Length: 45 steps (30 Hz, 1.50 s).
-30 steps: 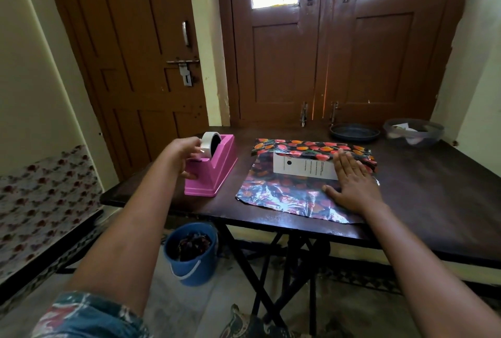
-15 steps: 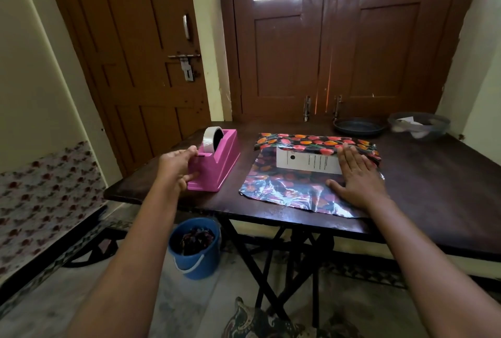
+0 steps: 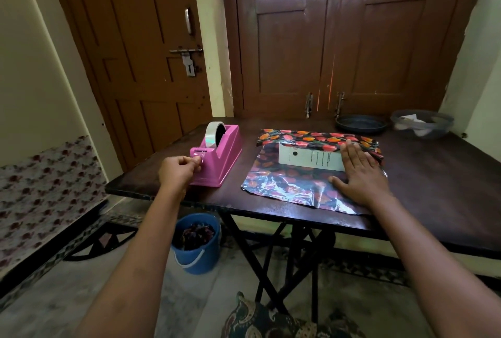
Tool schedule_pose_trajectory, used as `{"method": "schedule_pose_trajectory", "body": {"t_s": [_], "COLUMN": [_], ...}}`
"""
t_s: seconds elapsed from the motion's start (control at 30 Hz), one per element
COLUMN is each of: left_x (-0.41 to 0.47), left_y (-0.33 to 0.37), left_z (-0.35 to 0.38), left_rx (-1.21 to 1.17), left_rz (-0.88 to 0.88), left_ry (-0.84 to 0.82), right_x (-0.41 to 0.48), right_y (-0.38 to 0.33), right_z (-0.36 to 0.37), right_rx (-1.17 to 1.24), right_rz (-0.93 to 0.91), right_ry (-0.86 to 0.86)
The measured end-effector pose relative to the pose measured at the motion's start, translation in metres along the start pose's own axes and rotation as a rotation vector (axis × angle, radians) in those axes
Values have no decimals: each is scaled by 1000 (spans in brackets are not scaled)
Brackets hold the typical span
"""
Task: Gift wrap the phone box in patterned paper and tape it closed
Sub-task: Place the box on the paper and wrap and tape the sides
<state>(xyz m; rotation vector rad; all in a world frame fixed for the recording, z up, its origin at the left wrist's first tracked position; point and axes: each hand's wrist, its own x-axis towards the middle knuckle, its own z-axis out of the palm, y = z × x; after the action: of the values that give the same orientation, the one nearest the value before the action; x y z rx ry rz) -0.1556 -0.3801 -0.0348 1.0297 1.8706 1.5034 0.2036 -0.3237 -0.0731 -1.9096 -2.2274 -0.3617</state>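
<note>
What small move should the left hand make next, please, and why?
Probably pull a short strip from the pink tape dispenser: the left hand pinches the tape end at its cutter, while the right hand presses the patterned paper flat.

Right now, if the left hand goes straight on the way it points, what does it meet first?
The pink tape dispenser: the left hand sits at its cutter end, apparently pinching the tape end; whether they touch is unclear.
</note>
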Motion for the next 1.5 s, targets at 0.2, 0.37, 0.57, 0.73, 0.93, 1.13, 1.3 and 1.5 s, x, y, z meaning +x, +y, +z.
{"method": "schedule_pose_trajectory", "body": {"t_s": [0.2, 0.37, 0.57, 0.73, 0.93, 1.13, 1.3, 1.5], "left_x": [-4, -7, -11, -16, -44, -54, -59, -64], "left_y": [8, 16, 27, 15, 48, 64, 66, 62], "left_z": [-5, -9, -7, -9, 52, 131, 181, 219], "left_rx": [298, 454, 874, 531, 28, -87, -248, -340], "left_rz": [113, 130, 87, 114, 261, 256, 213, 178], "left_ry": [22, 54, 176, -57, -267, -426, -472, -467], "right_x": [0, -1, -2, -3, -4, -5, -7, -7], "right_y": [1, 0, 0, 1, 0, -1, -1, -2], "right_z": [0, -1, -2, -1, -5, -3, -3, -1], "right_rx": [12, 22, 48, 74, 63, 46, 218, 118], "right_rz": [-4, -1, -4, -12, -16, 0, -37, -11], "right_ry": [2, 9, 33, 33, 39, 85, 97, 178]}}
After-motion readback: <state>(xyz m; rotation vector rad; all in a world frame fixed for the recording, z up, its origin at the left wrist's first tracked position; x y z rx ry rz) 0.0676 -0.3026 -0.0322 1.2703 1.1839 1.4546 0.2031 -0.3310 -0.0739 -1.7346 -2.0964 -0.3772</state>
